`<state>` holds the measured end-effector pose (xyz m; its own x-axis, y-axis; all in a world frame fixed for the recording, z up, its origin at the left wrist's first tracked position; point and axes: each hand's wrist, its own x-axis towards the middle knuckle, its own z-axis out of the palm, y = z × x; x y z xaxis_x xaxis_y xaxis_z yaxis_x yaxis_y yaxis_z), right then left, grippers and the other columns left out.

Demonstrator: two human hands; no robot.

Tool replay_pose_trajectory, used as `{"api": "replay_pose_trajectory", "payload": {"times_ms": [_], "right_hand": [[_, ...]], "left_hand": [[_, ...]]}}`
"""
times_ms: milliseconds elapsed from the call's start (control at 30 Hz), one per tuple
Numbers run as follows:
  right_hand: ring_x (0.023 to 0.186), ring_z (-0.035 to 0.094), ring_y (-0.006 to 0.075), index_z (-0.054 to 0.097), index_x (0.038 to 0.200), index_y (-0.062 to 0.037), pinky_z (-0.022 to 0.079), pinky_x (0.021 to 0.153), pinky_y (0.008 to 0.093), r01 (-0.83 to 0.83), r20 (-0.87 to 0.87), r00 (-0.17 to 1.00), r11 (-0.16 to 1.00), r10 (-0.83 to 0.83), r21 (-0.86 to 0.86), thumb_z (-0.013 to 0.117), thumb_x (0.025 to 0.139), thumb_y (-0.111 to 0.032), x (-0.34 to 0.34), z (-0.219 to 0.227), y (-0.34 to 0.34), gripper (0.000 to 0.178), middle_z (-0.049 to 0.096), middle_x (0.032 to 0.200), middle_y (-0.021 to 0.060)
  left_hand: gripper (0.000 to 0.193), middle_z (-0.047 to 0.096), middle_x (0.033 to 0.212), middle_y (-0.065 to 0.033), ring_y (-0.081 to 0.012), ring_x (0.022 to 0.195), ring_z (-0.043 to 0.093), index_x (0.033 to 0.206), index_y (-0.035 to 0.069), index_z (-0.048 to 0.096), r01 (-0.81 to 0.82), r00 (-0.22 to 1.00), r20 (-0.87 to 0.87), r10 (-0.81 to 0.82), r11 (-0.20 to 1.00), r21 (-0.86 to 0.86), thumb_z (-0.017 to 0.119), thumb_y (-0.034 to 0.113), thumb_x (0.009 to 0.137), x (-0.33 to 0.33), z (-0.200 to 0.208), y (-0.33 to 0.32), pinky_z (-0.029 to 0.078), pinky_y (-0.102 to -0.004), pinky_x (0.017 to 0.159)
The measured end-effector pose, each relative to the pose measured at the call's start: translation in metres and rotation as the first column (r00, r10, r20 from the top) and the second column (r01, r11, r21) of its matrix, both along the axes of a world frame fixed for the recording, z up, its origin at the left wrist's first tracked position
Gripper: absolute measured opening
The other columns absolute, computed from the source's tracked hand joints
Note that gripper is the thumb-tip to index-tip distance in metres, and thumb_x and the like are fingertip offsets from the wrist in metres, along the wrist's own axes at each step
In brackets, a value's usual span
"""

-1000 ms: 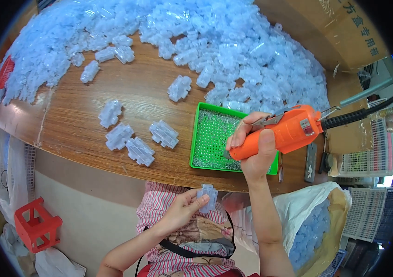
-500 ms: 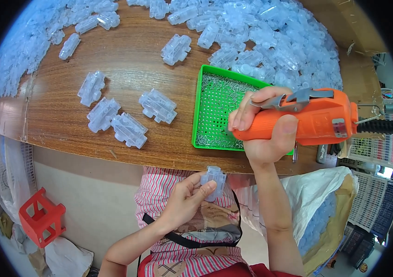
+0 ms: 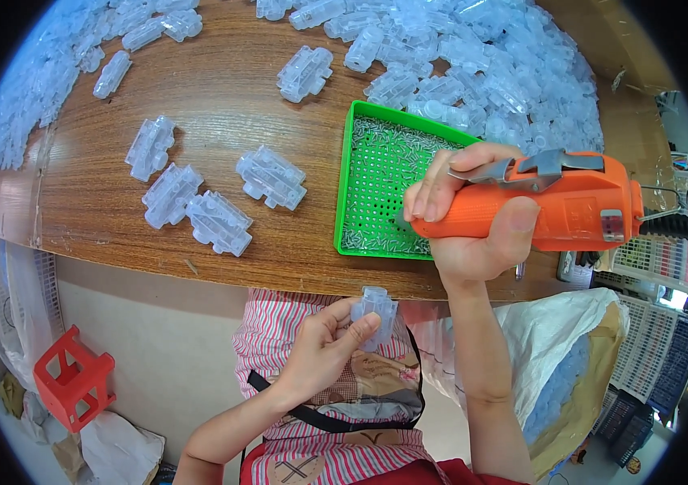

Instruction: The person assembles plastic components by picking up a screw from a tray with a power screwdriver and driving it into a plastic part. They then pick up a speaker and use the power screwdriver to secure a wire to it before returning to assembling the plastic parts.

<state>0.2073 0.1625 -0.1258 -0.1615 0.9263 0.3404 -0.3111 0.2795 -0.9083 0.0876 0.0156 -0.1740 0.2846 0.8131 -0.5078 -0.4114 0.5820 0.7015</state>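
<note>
My left hand (image 3: 329,335) pinches a clear plastic part (image 3: 375,314) between thumb and fingers, just off the table's front edge. Wrapped around an orange power screwdriver (image 3: 550,212) with a metal lever on its side, my right hand (image 3: 473,214) holds the tool lying nearly level. Its tip points left, over a green perforated tray (image 3: 342,194) of small silver screws (image 3: 384,133); the hand hides part of the tray and the tip is hard to make out. Several similar clear parts (image 3: 219,222) lie on the brown table left of the tray.
A big pile of clear parts (image 3: 514,89) covers the table's back right, and another pile (image 3: 29,105) its left end. A red plastic stool (image 3: 74,378) stands on the floor at left. An open sack (image 3: 566,388) of clear parts sits at right, near stacked crates (image 3: 643,356).
My right hand has shifted slightly right with the screwdriver. The left hand holds the clear part in nearly the same place. The view has moved a little.
</note>
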Motion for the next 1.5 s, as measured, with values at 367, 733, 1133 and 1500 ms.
{"api": "replay_pose_trajectory", "payload": {"times_ms": [367,733,1133,1500], "right_hand": [[0.053,0.045,0.0147,0.047,0.097,-0.0029,0.043,0.047,0.0302,-0.035,0.023,0.999,0.999,0.035,-0.014,0.047,0.083,-0.063,-0.002,-0.001,-0.001,0.061,0.048,0.061,0.0061],[0.060,0.049,0.0180,0.044,0.100,-0.0047,0.046,0.049,0.0297,-0.202,-0.018,0.979,0.979,0.202,0.001,0.053,0.080,-0.065,0.015,0.047,-0.057,0.064,0.050,0.065,0.0073],[0.061,0.048,0.0175,0.045,0.098,-0.0053,0.046,0.050,0.0308,-0.159,0.060,0.985,0.984,0.164,-0.075,0.051,0.076,-0.071,0.009,0.031,-0.073,0.070,0.051,0.065,0.0069],[0.059,0.048,0.0193,0.045,0.091,-0.0069,0.043,0.055,0.0329,-0.223,0.162,0.959,0.972,0.233,-0.078,0.061,0.072,-0.065,0.003,0.023,-0.076,0.063,0.053,0.065,0.0079]], "left_hand": [[0.024,0.061,0.086,0.0007,0.0006,0.070,0.049,0.109,-0.003,0.056,-0.018,1.000,-0.004,0.018,1.000,0.004,0.054,0.014,0.093,0.000,0.002,-0.001,0.042,-0.0164,0.059],[0.026,0.063,0.089,-0.0019,-0.0026,0.074,0.055,0.110,-0.004,0.056,-0.035,0.999,0.013,0.034,0.999,0.025,0.055,0.015,0.093,-0.001,0.002,0.001,0.045,-0.0189,0.063],[0.026,0.065,0.091,-0.0046,-0.0045,0.077,0.057,0.111,-0.005,0.056,-0.021,1.000,0.002,0.021,0.998,0.066,0.055,0.014,0.093,-0.002,-0.004,0.000,0.048,-0.0201,0.067],[0.024,0.065,0.090,-0.0047,-0.0047,0.078,0.057,0.109,-0.006,0.057,-0.079,0.996,0.033,0.077,0.995,0.053,0.055,0.011,0.092,-0.002,-0.001,-0.001,0.048,-0.0204,0.067]]}}
